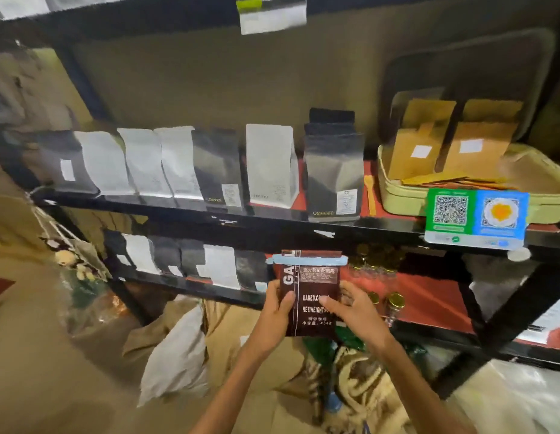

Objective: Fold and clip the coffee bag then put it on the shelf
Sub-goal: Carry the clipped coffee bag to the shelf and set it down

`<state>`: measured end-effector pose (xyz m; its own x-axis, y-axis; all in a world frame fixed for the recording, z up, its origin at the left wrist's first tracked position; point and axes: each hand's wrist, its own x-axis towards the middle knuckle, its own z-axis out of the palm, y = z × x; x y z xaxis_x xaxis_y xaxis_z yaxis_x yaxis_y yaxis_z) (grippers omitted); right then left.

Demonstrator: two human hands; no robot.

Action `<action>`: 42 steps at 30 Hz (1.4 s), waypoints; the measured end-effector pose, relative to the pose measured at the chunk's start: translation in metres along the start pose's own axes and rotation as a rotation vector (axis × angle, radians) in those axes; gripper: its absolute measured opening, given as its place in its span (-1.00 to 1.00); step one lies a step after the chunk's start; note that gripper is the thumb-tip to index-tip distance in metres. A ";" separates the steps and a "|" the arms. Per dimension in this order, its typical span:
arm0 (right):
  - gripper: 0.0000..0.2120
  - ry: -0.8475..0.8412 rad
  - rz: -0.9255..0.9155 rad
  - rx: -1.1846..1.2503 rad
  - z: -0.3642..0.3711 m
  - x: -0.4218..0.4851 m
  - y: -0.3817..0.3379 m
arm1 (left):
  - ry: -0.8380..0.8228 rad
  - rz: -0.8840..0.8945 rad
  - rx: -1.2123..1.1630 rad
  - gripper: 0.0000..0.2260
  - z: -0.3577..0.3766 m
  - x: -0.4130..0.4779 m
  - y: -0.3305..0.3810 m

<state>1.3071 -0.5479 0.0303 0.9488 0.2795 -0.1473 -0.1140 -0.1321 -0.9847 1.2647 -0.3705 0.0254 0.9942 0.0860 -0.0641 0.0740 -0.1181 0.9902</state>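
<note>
A black metal shelf (pixel 272 219) holds rows of upright silver, white and black bags. In front of its lower level, a dark brown coffee bag (pixel 310 296) stands upright in the air, printed with white lettering. Its top is folded over and pinched flat under a pale blue clip (pixel 306 260) running across its width. The left hand (pixel 277 311) grips the bag's left edge; the right hand (pixel 355 308) grips the right edge, thumbs on the front.
</note>
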 end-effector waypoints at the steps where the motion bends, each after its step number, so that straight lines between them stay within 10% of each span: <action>1: -0.75 0.018 0.003 0.010 0.010 0.014 -0.001 | -0.022 -0.007 0.004 -0.86 -0.015 0.016 -0.002; 11: -0.66 0.386 0.103 -0.073 0.097 0.115 0.042 | -0.184 0.007 0.436 -0.66 -0.119 0.150 -0.076; 21: -0.67 0.615 0.112 -0.246 0.092 0.173 0.100 | -0.108 0.643 1.212 -0.36 -0.192 0.255 -0.131; 26: -0.80 0.473 0.051 -0.175 0.082 0.214 0.137 | -0.272 0.418 1.116 -0.69 -0.187 0.296 -0.144; 32: -0.76 0.337 -0.027 -0.180 0.074 0.232 0.184 | -0.042 0.805 1.312 -0.87 -0.187 0.296 -0.179; 42: -0.73 0.468 -0.206 -0.167 0.083 0.242 0.228 | -0.091 0.792 1.094 -0.82 -0.188 0.305 -0.177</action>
<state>1.4864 -0.4316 -0.2372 0.9808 -0.1333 0.1420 0.1004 -0.2791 -0.9550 1.5399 -0.1374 -0.1462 0.7968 -0.4320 0.4226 -0.5355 -0.8287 0.1625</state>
